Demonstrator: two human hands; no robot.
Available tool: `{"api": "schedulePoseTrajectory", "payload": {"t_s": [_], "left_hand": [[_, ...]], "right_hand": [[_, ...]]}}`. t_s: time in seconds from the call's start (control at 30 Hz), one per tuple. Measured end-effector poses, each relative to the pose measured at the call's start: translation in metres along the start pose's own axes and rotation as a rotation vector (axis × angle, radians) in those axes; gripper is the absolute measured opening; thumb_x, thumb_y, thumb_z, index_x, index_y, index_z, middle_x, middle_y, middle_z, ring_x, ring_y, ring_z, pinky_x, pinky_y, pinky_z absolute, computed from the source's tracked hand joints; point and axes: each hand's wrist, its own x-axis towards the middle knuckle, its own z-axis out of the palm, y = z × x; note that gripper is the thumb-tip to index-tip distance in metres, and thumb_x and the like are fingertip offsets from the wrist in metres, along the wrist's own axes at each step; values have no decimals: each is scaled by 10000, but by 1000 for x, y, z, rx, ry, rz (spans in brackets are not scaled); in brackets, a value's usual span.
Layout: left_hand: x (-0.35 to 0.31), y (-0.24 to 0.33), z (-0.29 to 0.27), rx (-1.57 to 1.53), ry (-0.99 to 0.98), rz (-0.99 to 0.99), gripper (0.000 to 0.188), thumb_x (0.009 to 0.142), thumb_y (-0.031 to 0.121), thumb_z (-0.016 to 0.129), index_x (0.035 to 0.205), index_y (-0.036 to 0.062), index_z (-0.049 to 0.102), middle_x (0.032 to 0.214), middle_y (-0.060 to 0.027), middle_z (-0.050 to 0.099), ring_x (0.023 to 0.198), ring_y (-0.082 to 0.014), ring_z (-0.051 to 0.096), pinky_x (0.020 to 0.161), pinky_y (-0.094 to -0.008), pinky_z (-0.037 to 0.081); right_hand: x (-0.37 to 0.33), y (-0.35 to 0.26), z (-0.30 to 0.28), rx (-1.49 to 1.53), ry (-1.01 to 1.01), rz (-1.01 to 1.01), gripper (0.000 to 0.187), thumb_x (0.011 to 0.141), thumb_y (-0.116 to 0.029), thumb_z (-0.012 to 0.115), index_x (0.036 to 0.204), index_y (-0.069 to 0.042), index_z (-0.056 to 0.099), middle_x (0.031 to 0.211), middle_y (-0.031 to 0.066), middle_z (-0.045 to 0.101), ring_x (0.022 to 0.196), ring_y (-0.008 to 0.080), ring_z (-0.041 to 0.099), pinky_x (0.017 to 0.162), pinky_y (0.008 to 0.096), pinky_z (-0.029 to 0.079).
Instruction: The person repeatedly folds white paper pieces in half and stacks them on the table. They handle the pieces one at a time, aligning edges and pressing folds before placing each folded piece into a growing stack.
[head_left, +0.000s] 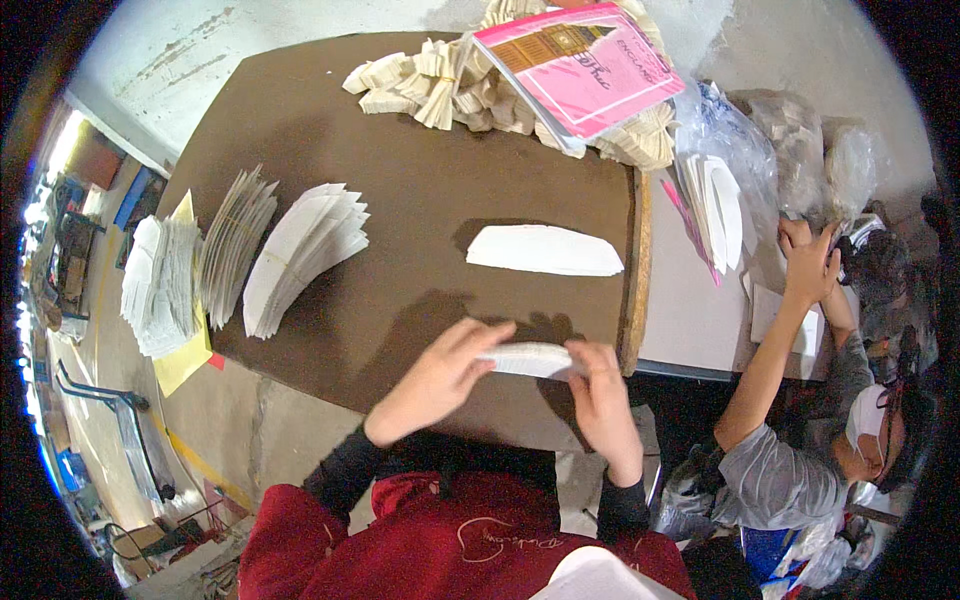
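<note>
Between my two hands is a thin stack of white curved paper pieces (533, 360), held by its ends above the brown table's near edge. My left hand (432, 382) closes its fingers on the left end. At the right end, my right hand (604, 400) grips with thumb and fingers, slightly blurred. Just beyond them a second stack of white cut pieces (545, 250) lies flat on the table. Fanned bundles of white pieces (305, 258) rest at the table's left, beside a greyer bundle (238, 235).
A pink notebook (590, 70) lies on heaped cream-coloured bundles (430, 85) at the far side. A wooden strip (636, 270) edges the brown table (400, 180). Rightward, a co-worker (790, 470) in grey reaches over a paler table with plastic bags (735, 140) and white pieces (712, 205).
</note>
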Motion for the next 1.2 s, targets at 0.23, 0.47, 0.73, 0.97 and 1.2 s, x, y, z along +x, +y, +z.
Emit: {"api": "schedulePoseTrajectory", "payload": {"t_s": [0.23,0.47,0.73,0.97,1.2], "left_hand": [[90,4,-46,29,163,68,265,853,124,718,1096,19,709,989,-106,686,849,-191,647,745,-291,497],[127,-22,-45,219,95,-53,271,873,173,702,1075,-7,710,948,-134,670,842,-252,652,757,-331,505],[114,-17,-38,305,77,61,542,778,131,766,1282,38,589,1160,-156,590,1067,-334,595,919,-382,488],[117,-17,-42,530,7,119,670,748,155,789,1357,66,524,1191,-159,585,1155,-339,549,1001,-407,444],[116,-17,-39,590,8,108,696,765,187,778,1388,78,490,1233,-184,609,1165,-376,569,1040,-432,431]], "right_hand": [[81,1,-49,19,206,-88,294,883,-27,628,1176,-29,654,1150,140,622,1100,291,615,939,338,469],[139,37,-39,-9,148,-56,246,886,-80,660,1127,-33,686,1060,127,648,1003,263,636,874,336,485],[133,45,-23,14,277,-106,224,874,-47,663,1095,-22,687,1016,130,639,952,290,645,839,337,491],[131,37,-28,45,240,-54,289,841,-52,700,1126,-12,669,1037,145,642,982,311,640,870,364,496],[129,36,-20,-248,264,-210,560,714,-112,815,1236,-46,624,1158,167,636,1069,354,611,969,445,455]]}}
